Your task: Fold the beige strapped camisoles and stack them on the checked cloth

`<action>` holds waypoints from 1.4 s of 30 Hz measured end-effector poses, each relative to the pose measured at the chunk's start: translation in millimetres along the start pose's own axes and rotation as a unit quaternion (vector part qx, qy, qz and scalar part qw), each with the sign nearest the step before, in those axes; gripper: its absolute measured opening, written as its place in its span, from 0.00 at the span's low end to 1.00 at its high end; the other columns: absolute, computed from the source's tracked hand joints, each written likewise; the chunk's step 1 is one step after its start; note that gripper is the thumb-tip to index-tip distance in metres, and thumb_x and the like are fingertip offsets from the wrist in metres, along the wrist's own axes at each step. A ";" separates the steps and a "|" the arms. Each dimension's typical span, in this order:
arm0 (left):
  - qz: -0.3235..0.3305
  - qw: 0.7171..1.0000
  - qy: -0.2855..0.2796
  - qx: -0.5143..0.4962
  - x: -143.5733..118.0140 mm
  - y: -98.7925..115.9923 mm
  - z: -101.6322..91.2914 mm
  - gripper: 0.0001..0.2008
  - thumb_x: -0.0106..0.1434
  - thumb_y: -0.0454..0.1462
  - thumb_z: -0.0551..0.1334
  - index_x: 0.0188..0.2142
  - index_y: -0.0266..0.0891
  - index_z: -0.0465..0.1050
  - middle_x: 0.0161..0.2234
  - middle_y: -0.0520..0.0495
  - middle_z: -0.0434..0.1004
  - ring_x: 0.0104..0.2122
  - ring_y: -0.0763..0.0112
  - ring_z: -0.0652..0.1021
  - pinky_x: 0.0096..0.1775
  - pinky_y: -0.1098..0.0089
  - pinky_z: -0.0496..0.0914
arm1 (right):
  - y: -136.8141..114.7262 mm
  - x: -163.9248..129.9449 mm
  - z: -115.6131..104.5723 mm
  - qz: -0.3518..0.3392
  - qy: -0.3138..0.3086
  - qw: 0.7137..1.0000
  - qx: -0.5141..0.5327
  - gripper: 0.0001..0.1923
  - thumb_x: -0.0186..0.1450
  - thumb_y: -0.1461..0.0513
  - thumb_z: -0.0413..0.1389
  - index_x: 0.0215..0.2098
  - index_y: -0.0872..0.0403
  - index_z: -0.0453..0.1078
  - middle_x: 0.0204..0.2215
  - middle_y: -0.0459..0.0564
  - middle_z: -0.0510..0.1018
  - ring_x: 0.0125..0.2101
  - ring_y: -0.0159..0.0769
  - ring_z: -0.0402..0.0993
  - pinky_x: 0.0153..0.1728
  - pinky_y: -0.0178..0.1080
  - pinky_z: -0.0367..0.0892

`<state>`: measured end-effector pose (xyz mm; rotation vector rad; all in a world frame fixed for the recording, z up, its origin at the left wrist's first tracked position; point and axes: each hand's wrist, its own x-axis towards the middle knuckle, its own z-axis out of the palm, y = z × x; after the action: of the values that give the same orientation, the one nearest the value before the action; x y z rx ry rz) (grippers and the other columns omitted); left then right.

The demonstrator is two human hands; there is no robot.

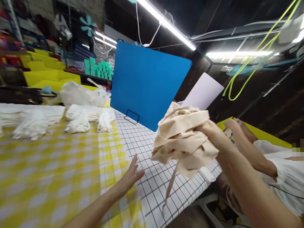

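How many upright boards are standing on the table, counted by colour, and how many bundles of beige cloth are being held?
Blue board: 1
White board: 1
Beige cloth bundle, held in the right hand: 1
Total: 3

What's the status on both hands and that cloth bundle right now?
Right hand gripping beige cloth bundle, raised above the table. Left hand open, empty, over grid tablecloth. Co-worker's arm close on the right.
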<state>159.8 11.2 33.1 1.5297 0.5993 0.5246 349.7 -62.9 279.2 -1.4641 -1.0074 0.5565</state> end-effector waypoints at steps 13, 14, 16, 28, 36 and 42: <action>0.035 0.902 0.201 -0.381 -143.8 62.9 -75.2 0.17 0.52 0.40 0.65 0.41 0.34 0.71 0.32 0.45 0.78 0.32 0.64 0.77 0.33 0.68 0.73 | 22.6 -69.5 194.9 0.018 -0.309 0.935 0.175 0.24 0.45 0.61 0.62 0.42 0.51 0.66 0.37 0.46 0.77 0.37 0.40 0.74 0.36 0.40 0.70; 0.013 0.899 0.219 -0.378 -144.5 61.9 -82.8 0.16 0.52 0.38 0.65 0.40 0.35 0.71 0.33 0.45 0.78 0.32 0.65 0.77 0.34 0.68 0.73 | 31.6 -65.0 203.9 0.011 -0.312 0.936 0.159 0.24 0.46 0.61 0.62 0.43 0.51 0.66 0.38 0.46 0.77 0.38 0.40 0.74 0.37 0.40 0.70; -0.042 0.900 0.271 -0.339 -147.2 54.0 -98.1 0.15 0.51 0.36 0.65 0.38 0.34 0.70 0.33 0.43 0.77 0.34 0.63 0.77 0.36 0.66 0.72 | 56.6 -54.9 215.3 0.005 -0.315 0.946 0.074 0.24 0.49 0.60 0.59 0.45 0.52 0.65 0.40 0.47 0.76 0.39 0.40 0.73 0.38 0.40 0.69; -0.118 0.871 0.263 0.398 -214.4 -43.9 -97.4 0.41 0.50 0.40 0.62 0.61 0.38 0.47 0.64 0.37 0.42 0.62 0.50 0.45 0.59 0.49 0.42 | 203.9 -87.2 214.9 -0.022 -0.230 0.903 -0.363 0.36 0.55 0.55 0.53 0.59 0.58 0.51 0.54 0.62 0.60 0.55 0.50 0.56 0.51 0.46 0.55; -0.107 0.870 0.174 0.448 -202.3 -51.4 -81.0 0.27 0.56 0.38 0.56 0.57 0.40 0.59 0.61 0.38 0.51 0.61 0.48 0.48 0.58 0.52 0.49 | 219.1 -97.3 259.9 -0.056 -0.174 0.897 -0.401 0.22 0.52 0.59 0.54 0.46 0.51 0.67 0.39 0.54 0.69 0.40 0.46 0.68 0.39 0.41 0.61; -0.076 0.921 0.204 0.322 -183.6 -31.6 -101.6 0.14 0.57 0.28 0.50 0.38 0.35 0.71 0.44 0.37 0.70 0.50 0.53 0.67 0.51 0.54 0.59 | 195.1 -72.6 258.2 -0.050 -0.137 0.931 -0.336 0.10 0.48 0.63 0.50 0.30 0.51 0.69 0.21 0.44 0.72 0.26 0.39 0.70 0.26 0.36 0.62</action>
<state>-46.8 -32.2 12.3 1.9802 1.3004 0.5598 151.9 34.7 31.6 -1.9494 -1.5897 0.3565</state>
